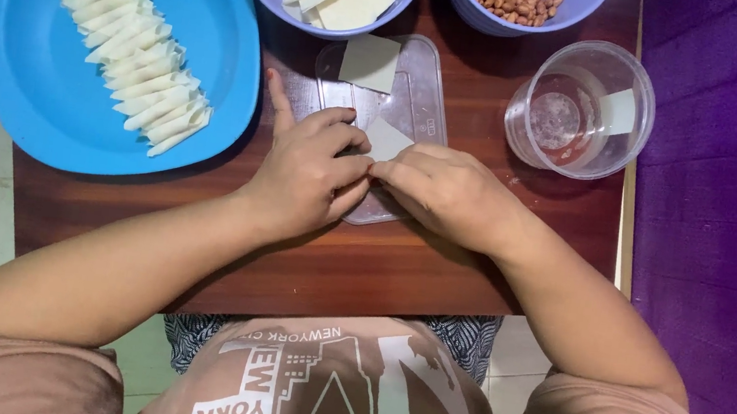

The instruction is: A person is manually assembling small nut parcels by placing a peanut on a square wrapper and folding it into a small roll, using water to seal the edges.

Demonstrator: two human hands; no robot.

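A small pale pastry sheet (387, 138) is pinched between the fingers (356, 169) of the left hand (303, 176) and those of the right hand (449, 193), which meet tip to tip over a clear plastic board (417, 102) on the desk (399, 266). The thin sheet could be torn or creased crookedly if pressed unevenly, as its far corner juts free beyond the fingertips. Farther out, a spare sheet (370, 61) lies on the board, and the clear cup (580, 108) could be knocked by the right wrist.
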